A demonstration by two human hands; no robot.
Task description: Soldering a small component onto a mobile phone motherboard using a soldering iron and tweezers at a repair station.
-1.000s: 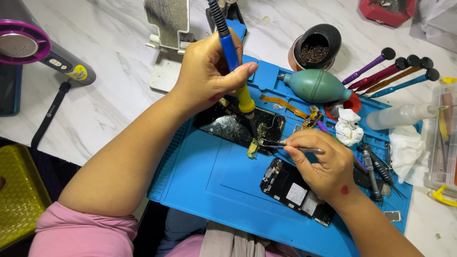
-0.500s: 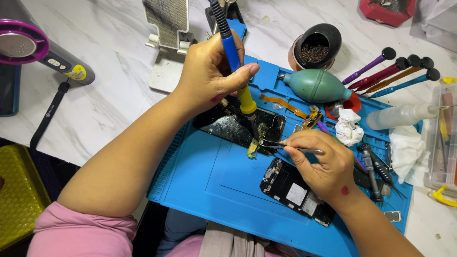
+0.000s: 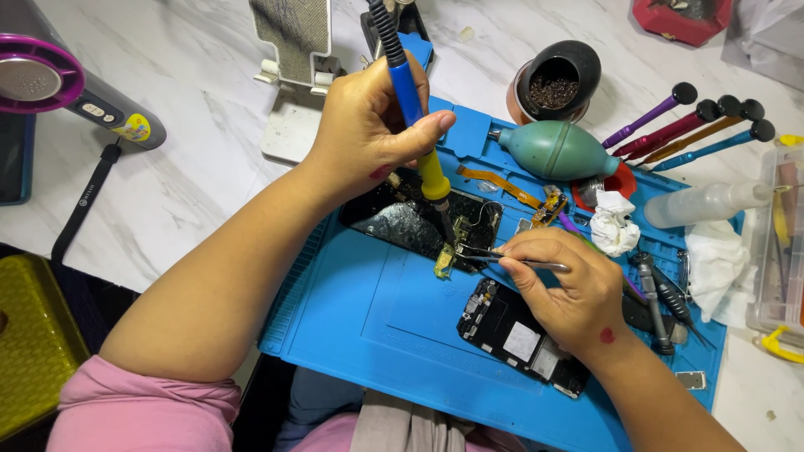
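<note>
Head view: left hand [image 3: 364, 125] is gripping the soldering iron [image 3: 410, 100] closed; right hand [image 3: 565, 289] is pinching tweezers [image 3: 502, 258] on a tiny, likely fragile connector board [image 3: 445, 261], best held by its edges.

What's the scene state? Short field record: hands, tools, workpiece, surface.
left hand: grips soldering iron, tip down at small board
right hand: holds tweezers on small board
small board: yellowish, on mat
mat: blue, on marble table
nearby: opened phone by right hand; green air blower; screwdrivers
</note>
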